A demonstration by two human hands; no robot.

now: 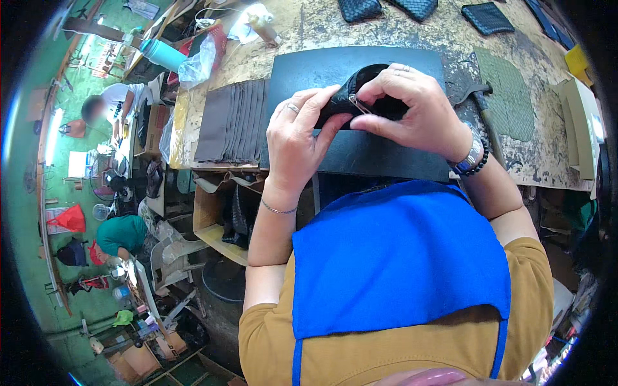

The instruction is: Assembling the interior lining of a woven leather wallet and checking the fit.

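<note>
A small black leather pouch [334, 110] is held up in both hands, its mouth spread open and its inside dark. My left hand [295, 132] grips the pouch's left side, thumb below and fingers above. Curled over the opposite side is my right hand [415, 109], its thumb and fingers close to a silvery zipper pull [359, 104] at the opening. Whether the right fingers pinch the pull itself is hard to make out. Beneath the pouch lies a dark, smooth board [380, 154] on the worn worktable [515, 151].
Left of the board lies an overlapping row of dark brown leather pieces [230, 122]. A hammer [479, 103] rests on the right beside a green woven-textured sheet [505, 96]. Woven black pieces [487, 18] lie at the back. A turquoise bottle [163, 55] stands far left. Two people work beyond.
</note>
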